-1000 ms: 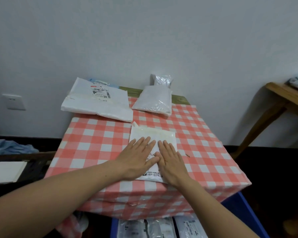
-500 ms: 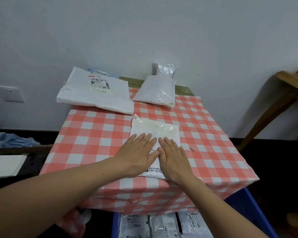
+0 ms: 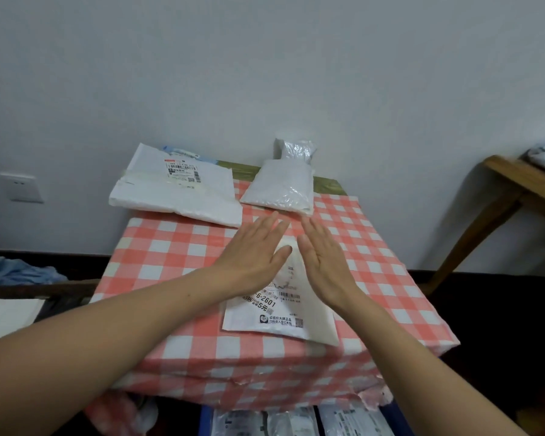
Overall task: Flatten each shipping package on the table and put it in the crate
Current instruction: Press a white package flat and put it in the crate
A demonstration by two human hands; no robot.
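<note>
White mailer lies at the counter's near edge, left hand and right hand flat on it, fingers straight, gripping nothing; packages already sit in the blue crate below the counter, while a large mailer and a bubble pouch wait at its far edge.

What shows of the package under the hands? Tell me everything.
The package is a flat white mailer, plastic by its look, with black print, a barcode and a QR code facing up. It lies on the checked cloth near its front edge. The left hand and right hand rest on its far half, fingers straight.
</note>
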